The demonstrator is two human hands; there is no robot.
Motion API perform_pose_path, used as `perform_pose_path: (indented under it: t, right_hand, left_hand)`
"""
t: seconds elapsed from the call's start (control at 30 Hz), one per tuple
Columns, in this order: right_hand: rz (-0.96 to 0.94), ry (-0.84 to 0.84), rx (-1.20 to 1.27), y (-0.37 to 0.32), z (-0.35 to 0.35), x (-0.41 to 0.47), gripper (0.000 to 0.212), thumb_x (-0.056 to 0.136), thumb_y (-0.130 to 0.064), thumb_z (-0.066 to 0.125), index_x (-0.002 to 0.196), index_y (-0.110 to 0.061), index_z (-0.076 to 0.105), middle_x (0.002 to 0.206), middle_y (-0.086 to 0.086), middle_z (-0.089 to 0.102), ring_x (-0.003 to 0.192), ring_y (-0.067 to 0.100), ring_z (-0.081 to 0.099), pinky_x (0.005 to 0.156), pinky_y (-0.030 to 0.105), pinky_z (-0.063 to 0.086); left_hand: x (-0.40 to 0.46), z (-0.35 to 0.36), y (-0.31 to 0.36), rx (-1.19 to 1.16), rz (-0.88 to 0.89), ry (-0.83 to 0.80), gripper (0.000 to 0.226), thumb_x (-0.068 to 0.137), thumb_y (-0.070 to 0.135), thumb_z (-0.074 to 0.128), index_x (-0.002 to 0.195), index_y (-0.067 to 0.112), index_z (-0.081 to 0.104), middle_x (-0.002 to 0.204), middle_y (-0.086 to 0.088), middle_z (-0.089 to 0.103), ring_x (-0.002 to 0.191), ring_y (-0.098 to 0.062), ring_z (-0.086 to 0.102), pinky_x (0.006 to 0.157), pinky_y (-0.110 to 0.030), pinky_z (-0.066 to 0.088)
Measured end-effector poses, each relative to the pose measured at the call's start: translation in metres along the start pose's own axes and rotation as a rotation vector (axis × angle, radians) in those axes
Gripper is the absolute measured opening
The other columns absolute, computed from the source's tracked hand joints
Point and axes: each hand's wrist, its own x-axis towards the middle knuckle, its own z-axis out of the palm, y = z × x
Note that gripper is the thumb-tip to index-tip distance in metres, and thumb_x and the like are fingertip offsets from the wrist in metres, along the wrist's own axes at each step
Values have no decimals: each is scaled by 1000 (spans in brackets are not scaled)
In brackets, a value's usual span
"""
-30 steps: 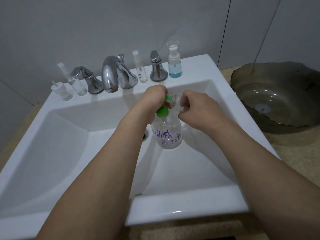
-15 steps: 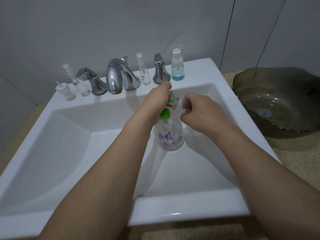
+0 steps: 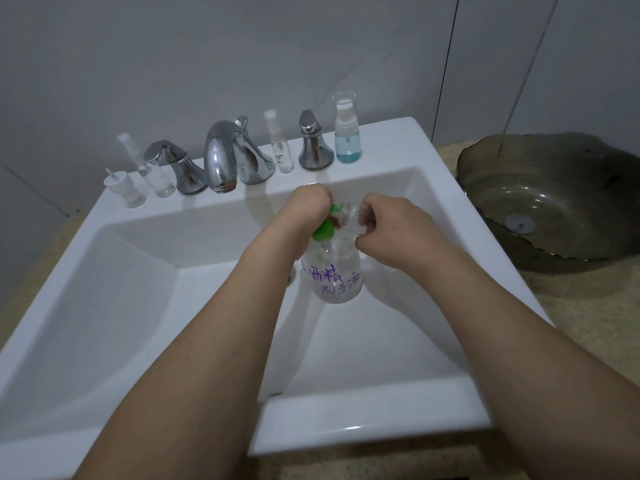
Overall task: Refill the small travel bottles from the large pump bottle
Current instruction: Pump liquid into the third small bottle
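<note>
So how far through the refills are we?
Nothing clearly finished. In hand: the left hand on the pump bottle green top, right hand holding a small clear bottle at the spout. Left: the bottles on the sink ledge, though their fill levels are unclear.

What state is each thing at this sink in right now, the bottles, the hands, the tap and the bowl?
Large pump bottle: upright in the basin, nearly empty, green pump on.
Left hand: gripping the green pump.
Right hand: holding a small clear bottle at the nozzle.
Blue-liquid spray bottle: upright, capped, partly full.
Slim spray bottle: upright, capped.
Faucet: no water running.
Glass bowl: upright on the counter.
</note>
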Motion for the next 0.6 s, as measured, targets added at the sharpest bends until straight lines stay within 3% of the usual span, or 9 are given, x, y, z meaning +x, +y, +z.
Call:
perform_pose_path:
  t: [0.2,0.27,0.37,0.47,0.6]
  right_hand:
    - [-1,7,3,-1,-1,0,19,70,-19,63,85,-27,53,87,-8,61,81,19,57,69,29,46]
    - [-6,32,0,-1,-2,0,19,71,-19,63,86,-26,54,87,-8,61,81,19,56,68,28,44]
    - [-27,80,13,-4,-4,1,18,71,-18,62,86,-25,54,85,-7,62,80,19,55,68,29,43]
    - [-29,96,11,-5,-3,0,18,72,-17,61,85,-25,54,84,-7,61,80,20,54,67,28,41]
    - [-32,85,17,-4,-3,1,18,71,-18,62,85,-25,53,84,-7,61,80,20,55,67,28,42]
  left_hand:
    - [-3,1,2,-31,2,7,24,95,8,39,74,8,50,64,-9,53,57,-22,46,58,-27,40]
    - [-6,0,3,-104,-6,27,20,91,18,42,83,8,57,69,-10,56,61,-24,48,61,-28,41]
    - [-4,-2,6,-259,20,22,28,91,27,42,77,11,62,83,-8,63,70,-24,50,65,-32,39]
    - [-5,-2,7,-331,33,26,30,92,25,41,79,11,64,84,-4,67,68,-21,50,63,-30,36]
    - [0,-1,5,-254,22,44,26,91,18,40,77,11,61,80,-5,63,71,-24,51,60,-29,38]
